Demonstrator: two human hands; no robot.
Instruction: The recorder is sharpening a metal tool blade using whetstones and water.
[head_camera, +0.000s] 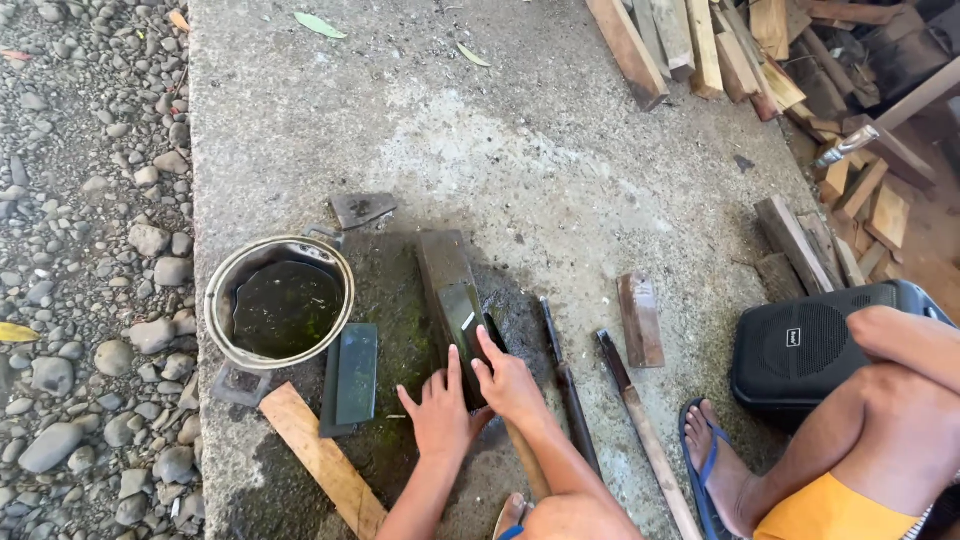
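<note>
A long dark sharpening stone (443, 270) lies on the wet, mossy concrete slab (520, 150). A shiny dark blade (466, 322) rests flat on its near end. My left hand (438, 412) presses its spread fingertips down on the blade. My right hand (510, 385) is beside it, with the forefinger stretched along the blade and the other fingers around the wooden handle (527, 462), which runs back toward me.
A metal pot (218, 300) of dark water stands left of the stone, with a flat grey-green stone (356, 373) and a wood plank (322, 460) near it. Two long-handled tools (566, 385) (640, 425), a wood block (640, 320), a black speaker (810, 350) and another person's sandalled foot (712, 465) are on the right. Scrap wood (720, 45) is piled at the back, and pebbles (90, 250) lie along the left.
</note>
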